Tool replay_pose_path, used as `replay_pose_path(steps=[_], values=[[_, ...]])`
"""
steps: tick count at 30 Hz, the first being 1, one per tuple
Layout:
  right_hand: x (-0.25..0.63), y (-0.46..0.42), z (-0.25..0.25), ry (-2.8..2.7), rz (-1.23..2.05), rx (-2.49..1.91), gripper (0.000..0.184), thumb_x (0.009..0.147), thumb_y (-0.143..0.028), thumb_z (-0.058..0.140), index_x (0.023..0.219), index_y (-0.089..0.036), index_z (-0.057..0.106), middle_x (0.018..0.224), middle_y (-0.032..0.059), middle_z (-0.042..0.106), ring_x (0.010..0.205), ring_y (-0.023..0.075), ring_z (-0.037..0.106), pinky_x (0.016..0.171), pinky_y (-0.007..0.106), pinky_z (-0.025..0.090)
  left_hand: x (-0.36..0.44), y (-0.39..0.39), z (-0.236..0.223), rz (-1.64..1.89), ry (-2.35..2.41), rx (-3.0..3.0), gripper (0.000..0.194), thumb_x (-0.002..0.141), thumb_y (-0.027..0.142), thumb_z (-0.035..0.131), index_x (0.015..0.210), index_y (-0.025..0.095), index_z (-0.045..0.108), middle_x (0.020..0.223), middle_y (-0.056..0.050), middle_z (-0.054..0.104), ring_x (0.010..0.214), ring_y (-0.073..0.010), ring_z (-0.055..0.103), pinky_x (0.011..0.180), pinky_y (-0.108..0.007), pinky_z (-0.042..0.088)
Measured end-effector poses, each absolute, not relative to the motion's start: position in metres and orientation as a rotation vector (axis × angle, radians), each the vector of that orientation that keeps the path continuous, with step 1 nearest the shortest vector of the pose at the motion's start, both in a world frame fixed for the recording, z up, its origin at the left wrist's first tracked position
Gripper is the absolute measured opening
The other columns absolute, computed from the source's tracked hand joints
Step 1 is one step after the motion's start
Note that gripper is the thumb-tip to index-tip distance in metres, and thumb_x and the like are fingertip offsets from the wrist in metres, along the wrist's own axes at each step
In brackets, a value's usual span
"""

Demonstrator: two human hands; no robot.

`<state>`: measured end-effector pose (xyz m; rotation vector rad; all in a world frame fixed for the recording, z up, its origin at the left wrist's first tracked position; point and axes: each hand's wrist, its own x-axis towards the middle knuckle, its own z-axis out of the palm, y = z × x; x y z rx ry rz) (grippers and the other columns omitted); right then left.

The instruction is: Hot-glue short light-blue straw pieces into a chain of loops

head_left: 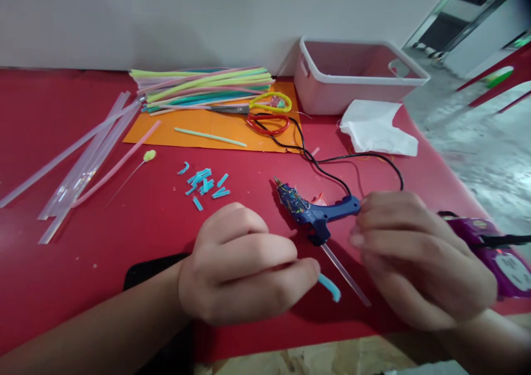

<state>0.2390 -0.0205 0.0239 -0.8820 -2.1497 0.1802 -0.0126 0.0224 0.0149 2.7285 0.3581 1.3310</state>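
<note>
though two hands (pixel 249 267) (pixel 418 259), one glue gun (pixel 317 215)

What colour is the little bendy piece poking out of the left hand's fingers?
The bendy piece is light blue, seen in the head view.

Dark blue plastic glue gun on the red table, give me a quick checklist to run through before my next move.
1. Light-blue fuzzy stem piece held: ok, its end sticks out from the left hand.
2. Right hand empty: cannot tell, its curled fingers hide any grip.
3. Translucent glue stick in the dark blue plastic glue gun: ok, it juts from the rear.
4. Glue gun hot: cannot tell by sight.
5. Black electrical cord clear of the metal scissors with yellow and red handles: not ok, they overlap at the red handle.
6. Short cut light-blue pieces clear of the gun's tip: ok, they lie apart.
</note>
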Motion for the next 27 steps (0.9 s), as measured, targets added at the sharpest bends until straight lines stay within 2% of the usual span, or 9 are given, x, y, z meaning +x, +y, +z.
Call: replay_pose_path(steps=[5, 9, 14, 19, 23, 27], values=[[0.23, -0.022, 0.021, -2.168, 0.469, -0.701, 0.013, 0.093, -0.023, 0.061, 0.105, -0.019, 0.067, 0.085, 0.0044, 0.068, 0.08, 0.0167, 0.066, 0.078, 0.04, 0.057, -0.011, 0.023, 0.006, 1.383, 0.346, 2.731, 0.015, 0.085, 0.013, 0.074, 0.099, 0.019, 0.076, 0.081, 0.0, 0.076, 0.067, -0.0137, 0.061, 0.056, -0.03, 0.048], [0.227, -0.019, 0.016, -2.125, 0.521, -0.697, 0.011, 0.091, -0.021, 0.066, 0.1, -0.017, 0.069, 0.083, 0.0045, 0.071, 0.079, 0.0153, 0.069, 0.079, 0.037, 0.059, -0.012, 0.022, -0.001, 1.301, 0.36, 2.742, 0.02, 0.087, 0.015, 0.072, 0.106, 0.02, 0.074, 0.087, 0.0, 0.078, 0.07, -0.014, 0.061, 0.062, -0.03, 0.049], [0.223, -0.018, 0.016, -2.054, 0.579, -0.717, 0.009, 0.088, -0.02, 0.07, 0.097, -0.016, 0.07, 0.079, 0.0052, 0.072, 0.075, 0.0156, 0.07, 0.076, 0.035, 0.059, -0.013, 0.022, 0.001, 1.3, 0.337, 2.708, 0.023, 0.083, 0.012, 0.075, 0.106, 0.014, 0.074, 0.088, -0.003, 0.078, 0.071, -0.0153, 0.058, 0.062, -0.031, 0.048], [0.219, -0.017, 0.016, -1.974, 0.84, -0.748, 0.001, 0.086, -0.015, 0.069, 0.087, -0.016, 0.069, 0.074, 0.0039, 0.071, 0.069, 0.0132, 0.067, 0.07, 0.03, 0.059, -0.013, 0.02, 0.001, 1.305, 0.399, 2.767, 0.024, 0.083, 0.015, 0.077, 0.106, 0.013, 0.073, 0.087, -0.004, 0.077, 0.073, -0.0162, 0.06, 0.061, -0.031, 0.047], [0.219, -0.019, 0.015, -1.846, 1.097, -0.79, 0.005, 0.088, -0.022, 0.07, 0.089, -0.017, 0.071, 0.076, 0.0043, 0.072, 0.067, 0.0126, 0.066, 0.064, 0.027, 0.058, -0.012, 0.017, -0.003, 1.367, 0.445, 2.815, 0.018, 0.09, 0.021, 0.068, 0.107, 0.019, 0.074, 0.088, -0.002, 0.076, 0.072, -0.0159, 0.058, 0.057, -0.032, 0.044], [0.221, -0.022, 0.014, -1.706, 1.306, -0.916, 0.009, 0.086, -0.027, 0.072, 0.083, -0.018, 0.072, 0.074, 0.0036, 0.071, 0.065, 0.0117, 0.064, 0.059, 0.022, 0.055, -0.011, 0.016, -0.004, 1.477, 0.429, 2.888, 0.015, 0.09, 0.019, 0.063, 0.099, 0.022, 0.075, 0.087, 0.001, 0.075, 0.067, -0.0145, 0.057, 0.053, -0.034, 0.038]])
